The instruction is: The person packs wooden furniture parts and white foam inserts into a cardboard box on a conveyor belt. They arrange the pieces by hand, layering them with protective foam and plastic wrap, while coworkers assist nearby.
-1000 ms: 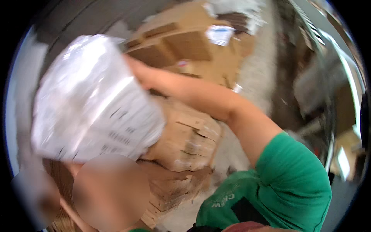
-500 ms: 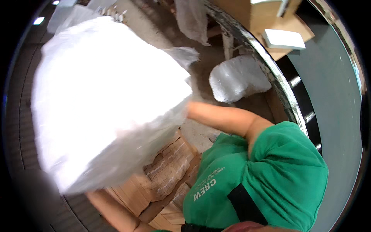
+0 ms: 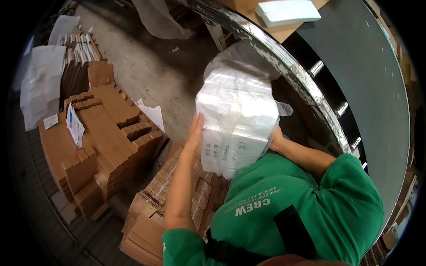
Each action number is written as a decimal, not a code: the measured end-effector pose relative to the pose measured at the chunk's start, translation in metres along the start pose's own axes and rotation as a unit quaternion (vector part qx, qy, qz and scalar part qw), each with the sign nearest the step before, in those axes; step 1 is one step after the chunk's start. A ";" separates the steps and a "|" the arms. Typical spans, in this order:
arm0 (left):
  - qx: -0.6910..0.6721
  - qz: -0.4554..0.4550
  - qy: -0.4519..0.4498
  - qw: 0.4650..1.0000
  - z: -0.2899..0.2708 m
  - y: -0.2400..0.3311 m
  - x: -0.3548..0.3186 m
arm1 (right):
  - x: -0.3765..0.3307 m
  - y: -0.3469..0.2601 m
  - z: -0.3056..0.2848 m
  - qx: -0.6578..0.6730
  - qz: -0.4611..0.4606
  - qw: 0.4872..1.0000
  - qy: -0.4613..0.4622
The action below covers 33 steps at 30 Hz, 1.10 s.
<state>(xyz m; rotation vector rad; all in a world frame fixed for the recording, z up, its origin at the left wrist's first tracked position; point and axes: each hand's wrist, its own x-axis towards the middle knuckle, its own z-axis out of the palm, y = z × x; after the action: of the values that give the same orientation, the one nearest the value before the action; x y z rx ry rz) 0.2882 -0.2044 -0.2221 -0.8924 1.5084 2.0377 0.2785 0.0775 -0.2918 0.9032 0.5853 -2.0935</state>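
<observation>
A bulky white package [image 3: 237,115] wrapped in clear plastic is held in front of my body, with dark handwriting on its near lower side. Against its left side lies my left hand [image 3: 195,131], fingers stretched along the plastic. My right hand [image 3: 276,139] grips the opposite side, its fingers partly hidden by the package. A loose plastic flap [image 3: 285,109] sticks out above the right hand. Between them the two hands bear the package over the floor, close to the belt machine's edge.
To the right curves a worn metal rail [image 3: 306,84] beside a dark belt [image 3: 355,66]. A white block [image 3: 287,12] rests on a brown board at the top. Cardboard stacks [image 3: 108,115] stand at left, with more flat cardboard [image 3: 146,221] near my left arm.
The white package has moved from the far left to the right and now sits in front of my body. Both hands moved with it, and the cardboard stacks at left have come into view.
</observation>
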 end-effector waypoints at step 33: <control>0.481 0.125 -0.118 0.860 0.173 -0.067 0.104 | -0.057 -0.007 -0.195 -0.067 -0.046 0.953 0.292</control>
<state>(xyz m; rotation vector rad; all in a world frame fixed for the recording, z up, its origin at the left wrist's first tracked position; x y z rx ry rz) 0.2221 -0.0220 -0.3085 -0.0380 2.2055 1.1509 0.3785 0.2347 -0.3732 1.4473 1.0768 -1.8235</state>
